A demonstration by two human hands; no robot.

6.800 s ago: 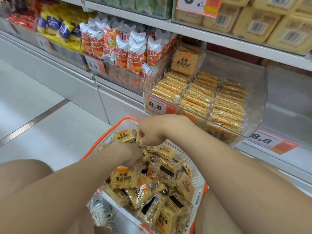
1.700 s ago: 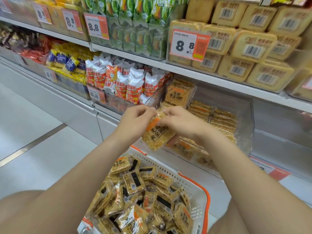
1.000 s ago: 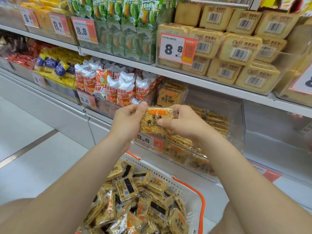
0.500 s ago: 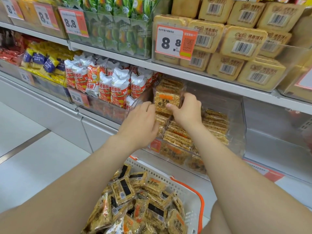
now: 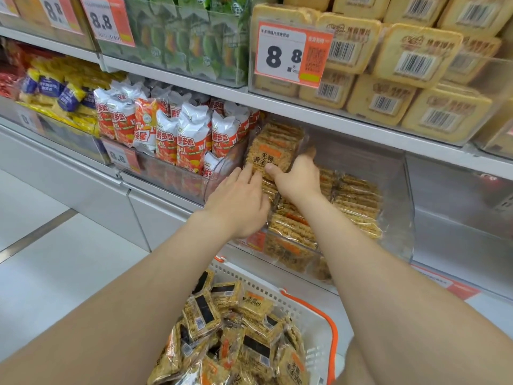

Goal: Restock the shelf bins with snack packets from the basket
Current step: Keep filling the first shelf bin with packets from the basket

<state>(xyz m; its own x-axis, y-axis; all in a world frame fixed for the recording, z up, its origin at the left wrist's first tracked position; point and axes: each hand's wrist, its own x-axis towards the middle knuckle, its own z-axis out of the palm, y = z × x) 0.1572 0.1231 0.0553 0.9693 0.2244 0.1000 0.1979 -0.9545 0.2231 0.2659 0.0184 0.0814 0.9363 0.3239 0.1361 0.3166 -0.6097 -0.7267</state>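
Clear plastic shelf bin (image 5: pixel 402 190) is taking the stock. Right hand (image 5: pixel 298 179) is pinching an upright snack packet (image 5: pixel 270 157) by its lower right corner, with the thumb lying on the printed front and the fingers reaching round behind the right edge. Left hand (image 5: pixel 238 201) is lying just left of and below that pinch. Its fingers are straight and together, tips touching the packet's lower left edge, and it is gripping nothing.

The packet is standing face-out at the bin's back left corner, with more upright packets stacked behind it. Cannot tell whether its bottom edge is resting on the row beneath, as the hands are covering it.

- Right of the grip: rows of packets (image 5: pixel 355 204) are lying on edge across the bin.
- Left of the grip: beyond the bin wall, red-and-white bags (image 5: pixel 191 134) are standing in the neighbouring bin.
- Above the grip: on the next shelf up, an orange price tag (image 5: pixel 291 54) is hanging in front of yellow boxed goods (image 5: pixel 416 54).
- Well below the grip: between the forearms, a white basket (image 5: pixel 305 309) with an orange handle is sitting, with loose packets (image 5: pixel 236 329) heaped in it.
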